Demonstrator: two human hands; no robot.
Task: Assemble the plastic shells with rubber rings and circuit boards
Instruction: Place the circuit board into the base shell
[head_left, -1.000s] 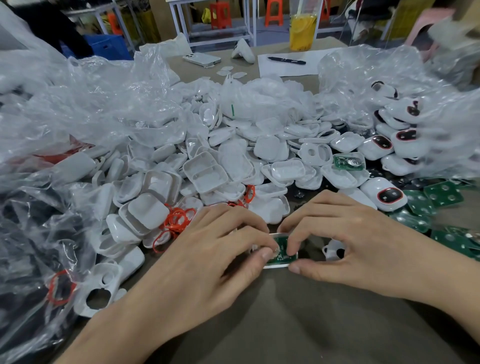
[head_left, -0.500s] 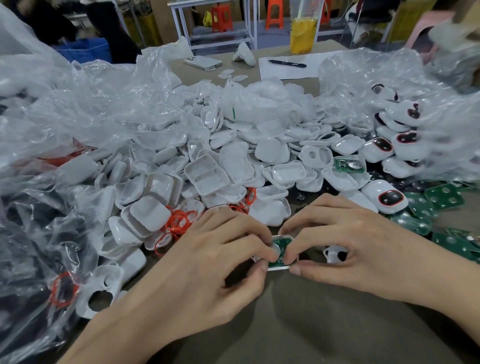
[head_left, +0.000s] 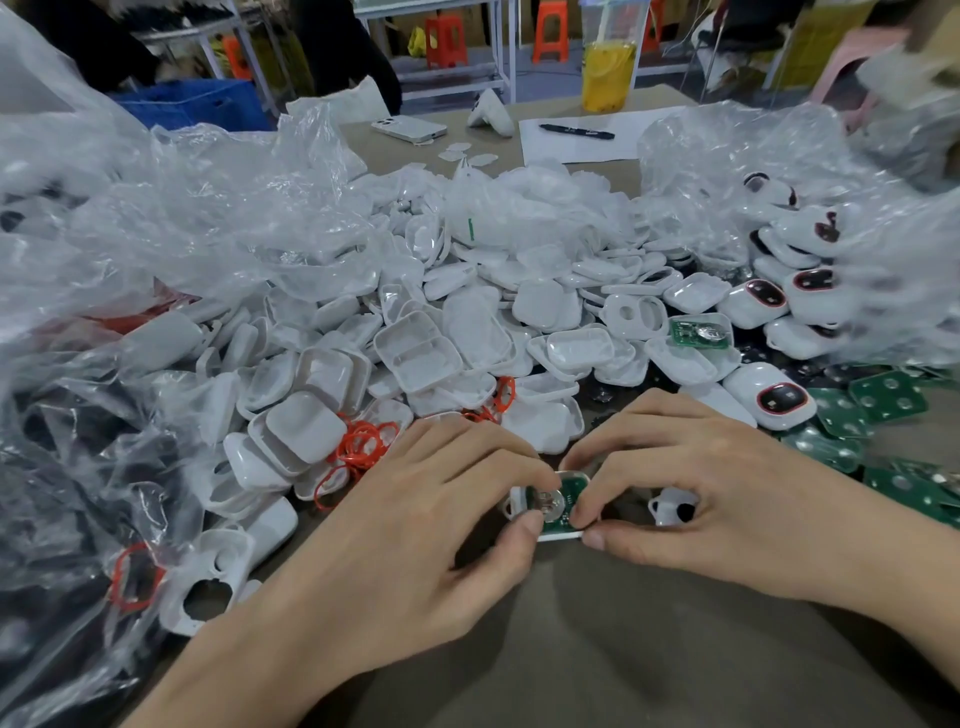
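Both hands, left hand (head_left: 415, 519) and right hand (head_left: 691, 488), pinch the shell (head_left: 558, 535) between them on the desk (head_left: 597, 649); press the circuit board (head_left: 569, 496) evenly until, I judge, it seats flat.

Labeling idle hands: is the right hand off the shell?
No: the right hand pinches the shell between thumb and forefinger; the left hand grips its other end.

White plastic shell (head_left: 551, 534) lies flat on the table, green circuit board (head_left: 563, 500) inside.
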